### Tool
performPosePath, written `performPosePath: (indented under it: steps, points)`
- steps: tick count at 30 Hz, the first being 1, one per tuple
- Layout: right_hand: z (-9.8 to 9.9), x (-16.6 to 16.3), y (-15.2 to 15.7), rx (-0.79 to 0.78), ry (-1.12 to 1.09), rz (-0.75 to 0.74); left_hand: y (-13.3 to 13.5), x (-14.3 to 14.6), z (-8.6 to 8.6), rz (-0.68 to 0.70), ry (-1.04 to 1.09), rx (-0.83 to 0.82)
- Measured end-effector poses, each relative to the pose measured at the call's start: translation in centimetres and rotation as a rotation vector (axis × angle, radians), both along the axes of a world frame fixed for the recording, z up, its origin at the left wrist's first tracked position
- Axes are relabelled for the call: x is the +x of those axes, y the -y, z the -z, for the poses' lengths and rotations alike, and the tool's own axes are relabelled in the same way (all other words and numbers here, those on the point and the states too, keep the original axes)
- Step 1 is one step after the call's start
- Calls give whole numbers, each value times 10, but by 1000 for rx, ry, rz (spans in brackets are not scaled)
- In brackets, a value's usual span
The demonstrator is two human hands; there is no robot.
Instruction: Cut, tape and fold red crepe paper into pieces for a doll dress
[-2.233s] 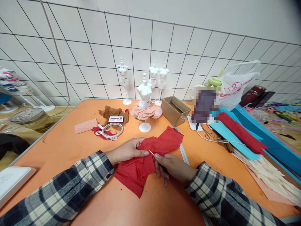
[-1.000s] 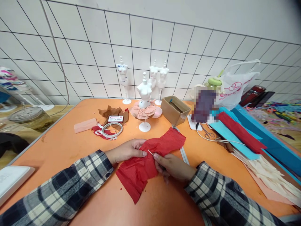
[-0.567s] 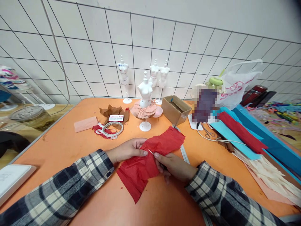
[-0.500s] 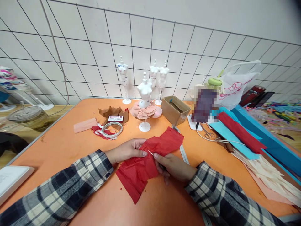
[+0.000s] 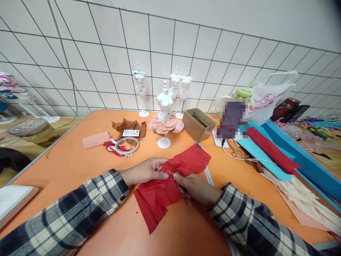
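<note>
A wrinkled strip of red crepe paper (image 5: pixel 160 193) spans both my hands above the orange table. My left hand (image 5: pixel 149 170) pinches its upper middle between thumb and fingers. Opposite it, my right hand (image 5: pixel 191 185) is closed, with a thin pale needle-like tool (image 5: pixel 169 171) sticking out past the thumb toward the left thumb. The tip lies against the paper; the rest is hidden in the fingers. Beyond the hands stands a white mini dress form (image 5: pixel 164 101) wearing a ruffled pink paper skirt (image 5: pixel 162 126).
Left of the dress form lie an embroidery hoop (image 5: pixel 127 153), a small labelled box (image 5: pixel 131 133), brown paper (image 5: pixel 119 126) and a pink strip (image 5: pixel 96 140). Rightward are a cardboard box (image 5: pixel 199 124), scissors (image 5: pixel 234 151) and stacked coloured paper (image 5: pixel 271 149). More dress forms (image 5: pixel 140 83) line the wall.
The red paper's upper right end has shifted slightly right, and its lower end hangs a little differently. Both hands keep their grip in nearly the same place.
</note>
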State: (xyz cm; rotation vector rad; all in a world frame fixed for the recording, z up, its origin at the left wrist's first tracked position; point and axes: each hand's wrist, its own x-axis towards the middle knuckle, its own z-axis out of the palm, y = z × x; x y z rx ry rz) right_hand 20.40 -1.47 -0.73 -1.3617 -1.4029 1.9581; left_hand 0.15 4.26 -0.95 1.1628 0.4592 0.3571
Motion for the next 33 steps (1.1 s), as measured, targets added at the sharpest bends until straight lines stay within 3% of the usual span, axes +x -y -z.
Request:
performPosePath:
  steps: [11,25,33]
  points:
    - [0,0,0,-29,-47,46,3,1,-5,-26,60,-92]
    - [-2,0,-1,8,-23,-1,2,4,-3,46,42,-10]
    - [5,3,-2,-9,-112,3,0,2,-6,0,70,-40]
